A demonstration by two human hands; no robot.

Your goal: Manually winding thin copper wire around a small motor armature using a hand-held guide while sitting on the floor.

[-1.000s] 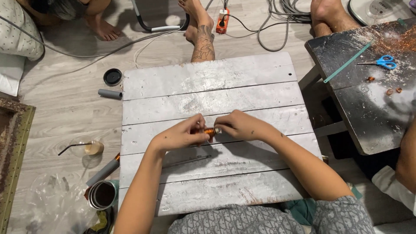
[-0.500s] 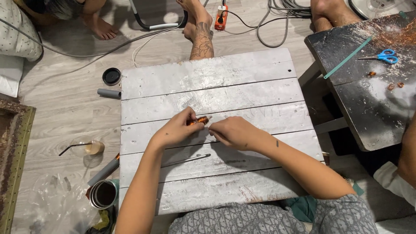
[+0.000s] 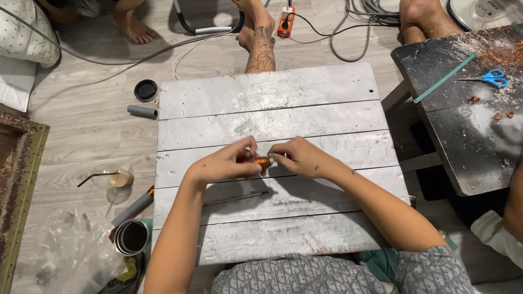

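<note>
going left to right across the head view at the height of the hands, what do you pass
clear cup with straw → left hand → small copper coil → right hand → edge of the white plank table → dark side table

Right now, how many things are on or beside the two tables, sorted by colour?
Copper-orange: 1, coil held between left hand and right hand
Blue: 1, scissors
Green: 1, strip
Grey: 1, tube
Black: 1, lid
Total: 5

Your fingers (image 3: 248,158) cover most of copper coil (image 3: 263,161); its ends hidden. Dark bench (image 3: 463,125) cut off at right edge. Bits beside scissors (image 3: 494,78) too small to tell.
</note>
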